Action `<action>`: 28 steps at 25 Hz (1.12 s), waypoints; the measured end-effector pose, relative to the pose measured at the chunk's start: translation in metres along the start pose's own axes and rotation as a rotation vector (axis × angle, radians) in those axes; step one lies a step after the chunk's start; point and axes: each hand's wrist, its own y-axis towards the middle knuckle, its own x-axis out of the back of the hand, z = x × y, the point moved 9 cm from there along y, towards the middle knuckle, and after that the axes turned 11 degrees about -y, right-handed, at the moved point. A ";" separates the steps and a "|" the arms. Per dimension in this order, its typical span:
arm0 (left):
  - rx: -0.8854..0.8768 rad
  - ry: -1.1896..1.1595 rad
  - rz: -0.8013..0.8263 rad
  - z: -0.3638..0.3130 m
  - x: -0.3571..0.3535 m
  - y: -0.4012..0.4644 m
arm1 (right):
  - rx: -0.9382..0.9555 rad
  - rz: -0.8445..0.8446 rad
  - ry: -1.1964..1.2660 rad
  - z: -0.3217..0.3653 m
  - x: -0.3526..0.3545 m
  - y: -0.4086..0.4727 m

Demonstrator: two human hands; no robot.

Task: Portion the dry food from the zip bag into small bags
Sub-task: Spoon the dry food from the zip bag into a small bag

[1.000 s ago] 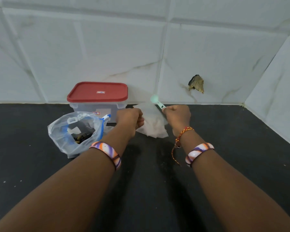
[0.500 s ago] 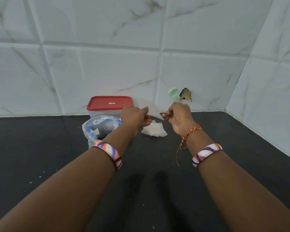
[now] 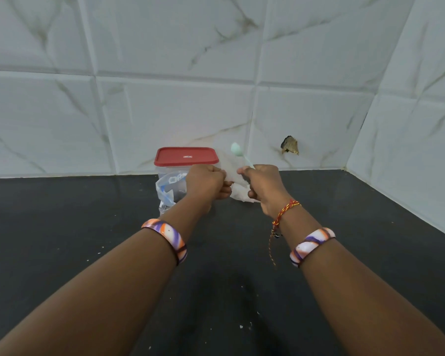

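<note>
A thin clear small bag [image 3: 229, 165] is held up between my two hands above the black counter [image 3: 62, 227]. My left hand [image 3: 207, 182] pinches its left edge. My right hand [image 3: 261, 185] pinches the right edge and also grips a pale green spoon [image 3: 238, 152], whose bowl points up and to the left. The zip bag [image 3: 168, 188] with a blue zipper strip stands open just left of my left hand, partly hidden by it; its contents are hard to see. A pile of white small bags [image 3: 239, 192] lies on the counter under my hands.
A clear plastic box with a red lid [image 3: 186, 156] stands against the tiled wall behind the zip bag. A chipped hole [image 3: 290, 145] shows in the wall tile to the right. The walls meet in a corner at the far right. Small crumbs dot the counter.
My hands have lifted one small bag off the pile and hold it stretched between them. The camera has tilted up and pulled back, so more wall shows.
</note>
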 end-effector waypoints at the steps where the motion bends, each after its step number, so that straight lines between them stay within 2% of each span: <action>1: -0.007 0.006 0.017 -0.002 -0.002 -0.003 | 0.022 0.001 -0.001 0.005 0.000 -0.005; 7: -0.060 0.045 0.086 -0.015 -0.006 -0.016 | 0.050 -0.052 0.000 0.016 0.009 -0.018; 12: 0.029 0.022 0.188 -0.013 -0.017 -0.024 | 0.051 -0.022 -0.039 0.016 0.013 -0.020; 16: 0.129 -0.042 0.156 -0.009 -0.017 -0.025 | 0.044 -0.017 -0.044 0.016 0.015 -0.019; 19: 0.093 -0.084 0.026 -0.011 -0.006 -0.019 | 0.070 -0.129 -0.198 0.016 0.024 -0.022; 22: -0.133 0.074 -0.053 -0.023 0.003 -0.014 | 0.074 -0.219 -0.280 0.017 0.031 -0.023; 25: -0.376 0.401 0.157 -0.038 -0.014 -0.024 | 0.033 -0.148 -0.088 0.017 0.031 -0.019; 27: -0.428 0.726 0.293 -0.034 -0.026 -0.029 | -0.009 -0.048 0.025 0.018 0.024 -0.016; 28: -0.465 0.814 0.301 -0.034 -0.028 -0.030 | -0.023 -0.003 0.033 0.018 0.019 -0.016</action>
